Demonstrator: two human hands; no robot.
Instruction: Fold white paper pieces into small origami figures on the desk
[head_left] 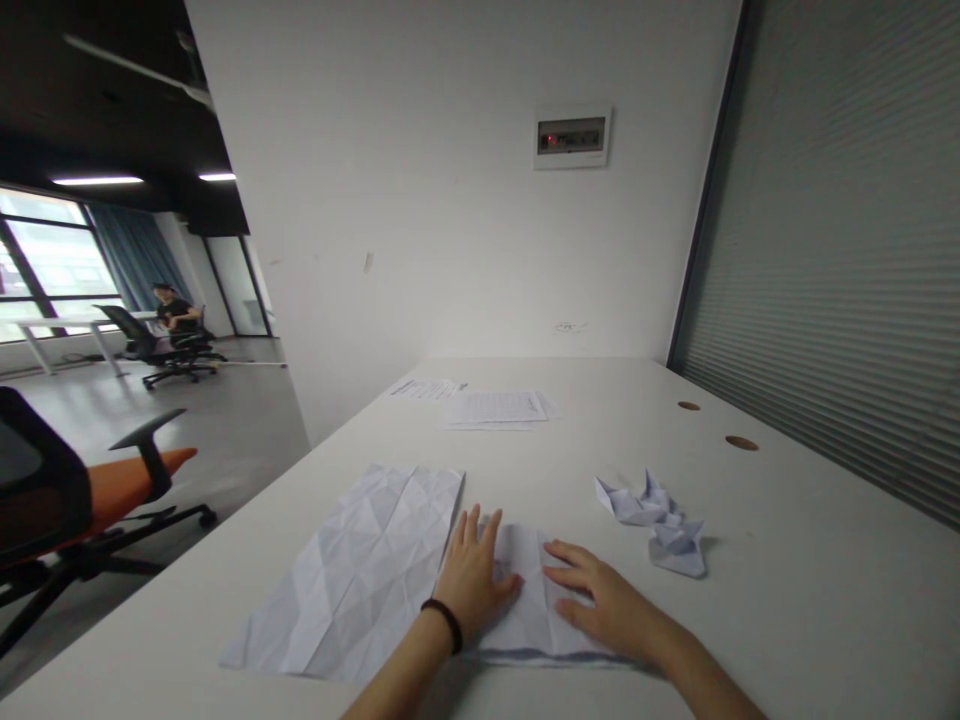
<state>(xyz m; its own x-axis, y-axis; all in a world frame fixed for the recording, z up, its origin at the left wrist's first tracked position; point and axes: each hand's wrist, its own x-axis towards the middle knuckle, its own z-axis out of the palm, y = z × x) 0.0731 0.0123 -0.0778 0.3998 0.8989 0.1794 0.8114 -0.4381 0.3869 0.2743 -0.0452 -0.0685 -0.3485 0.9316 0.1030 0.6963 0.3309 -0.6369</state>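
Now left hand (472, 580), right hand (611, 600) open, flat on one folded sheet (521, 635); one creased sheet (360, 575) beside.

Left hand (472, 580) and right hand (607, 600) rest on creased paper (532, 630).

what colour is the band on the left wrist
Black: the wristband shows best in the head view.
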